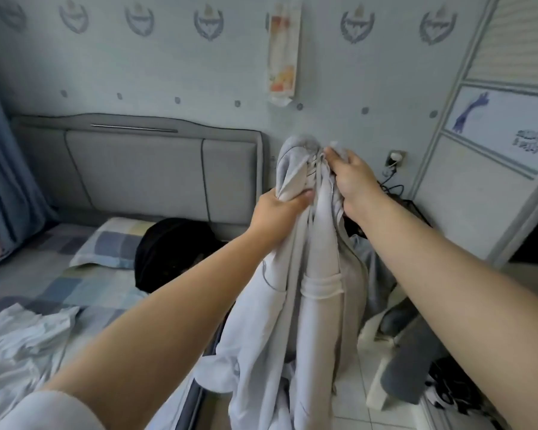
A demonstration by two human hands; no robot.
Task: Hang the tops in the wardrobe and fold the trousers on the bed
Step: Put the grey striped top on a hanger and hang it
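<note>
Hoodie [295, 293] was held up beside the bed [59, 293], bunched at its top — gripped by the left hand [280, 203] and pinched by the right hand [351, 178]. Its hem trailed low and could be dragged along the floor [351, 395]; bunched cloth could be snagged on a hanger.

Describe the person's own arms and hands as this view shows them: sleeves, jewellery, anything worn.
Both forearms are bare from wrist to elbow. The left hand and right hand show no gloves, rings, watch or bracelets. A white short sleeve shows on the left upper arm at the bottom edge.
</note>
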